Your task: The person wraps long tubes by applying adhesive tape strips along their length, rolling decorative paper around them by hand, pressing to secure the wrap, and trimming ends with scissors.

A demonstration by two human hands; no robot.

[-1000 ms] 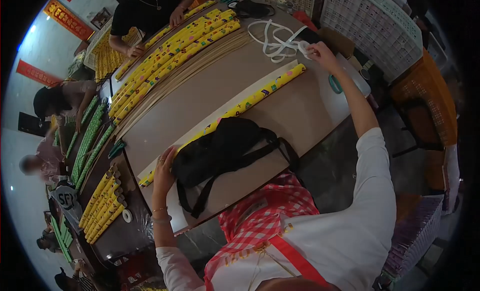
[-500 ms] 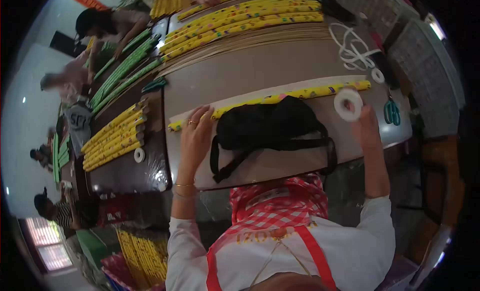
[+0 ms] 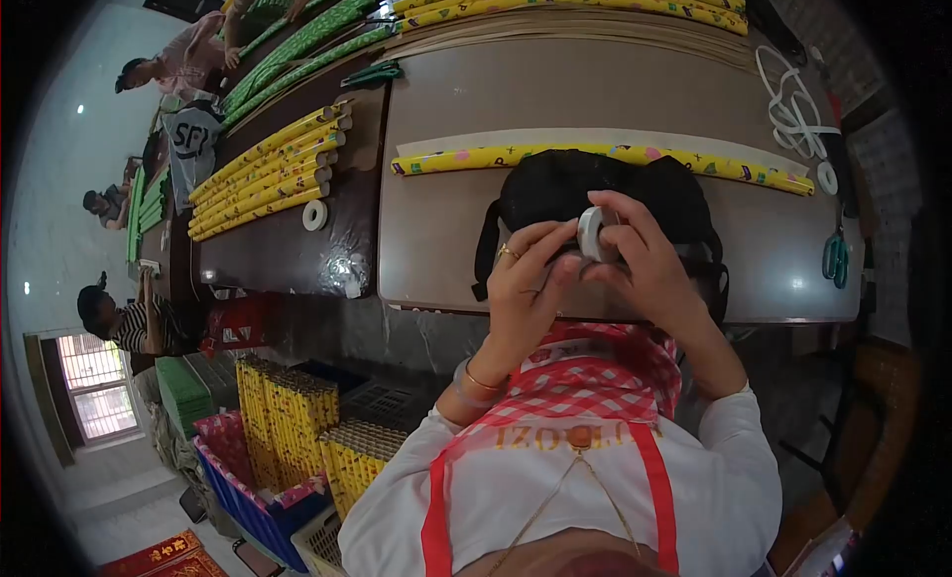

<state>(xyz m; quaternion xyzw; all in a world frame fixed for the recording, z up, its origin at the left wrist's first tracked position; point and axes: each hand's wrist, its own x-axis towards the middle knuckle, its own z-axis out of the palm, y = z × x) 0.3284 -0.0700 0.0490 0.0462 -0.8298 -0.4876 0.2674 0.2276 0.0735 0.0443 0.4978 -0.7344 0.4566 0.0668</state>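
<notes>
My right hand (image 3: 653, 270) grips a roll of white tape (image 3: 590, 232) above the near edge of the table, its fingers around and through the ring. The fingers of my left hand (image 3: 521, 294) are bent together in a pinch against the roll's left side; whether a tape end lies between them is too small to tell. Behind both hands sits a black cloth bag (image 3: 615, 185) with straps. A long yellow patterned tube (image 3: 451, 161) lies across the table beyond the bag, along a pale paper strip (image 3: 516, 139).
Teal-handled scissors (image 3: 835, 260), a smaller tape roll (image 3: 827, 177) and a white cord (image 3: 788, 111) lie on the right. Stacked yellow tubes (image 3: 268, 175) and another tape roll (image 3: 314, 215) rest on the left table. Co-workers sit farther left; a tube-filled crate (image 3: 263, 522) stands below.
My left hand has left the yellow tube, and my right hand has brought the tape roll inward. Both hands now meet at the roll in front of the bag. The camera view has turned.
</notes>
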